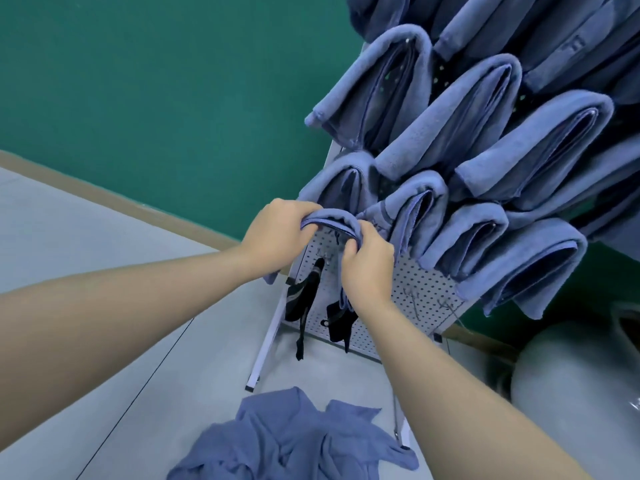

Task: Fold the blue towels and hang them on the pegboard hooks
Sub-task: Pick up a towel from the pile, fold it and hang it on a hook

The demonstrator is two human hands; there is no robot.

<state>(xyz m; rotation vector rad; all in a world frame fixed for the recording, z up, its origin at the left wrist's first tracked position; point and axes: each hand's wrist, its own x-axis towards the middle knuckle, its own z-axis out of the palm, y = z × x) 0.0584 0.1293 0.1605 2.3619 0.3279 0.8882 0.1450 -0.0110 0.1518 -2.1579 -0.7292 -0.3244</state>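
A folded blue towel (332,220) arches over the lower left part of the white pegboard (412,282). My left hand (277,233) grips its left end and my right hand (367,265) pinches its right end, both against the board. Several folded blue towels (467,129) hang on hooks above and to the right. Bare metal hooks (414,296) stick out of the board's lower right. A crumpled heap of loose blue towels (291,441) lies on the floor at the bottom of the view.
Two black fabric items (304,296) with straps hang low on the pegboard. The board's white frame leg (266,344) stands on the grey floor. A green wall lies behind, and a pale rounded object (575,386) sits at the lower right.
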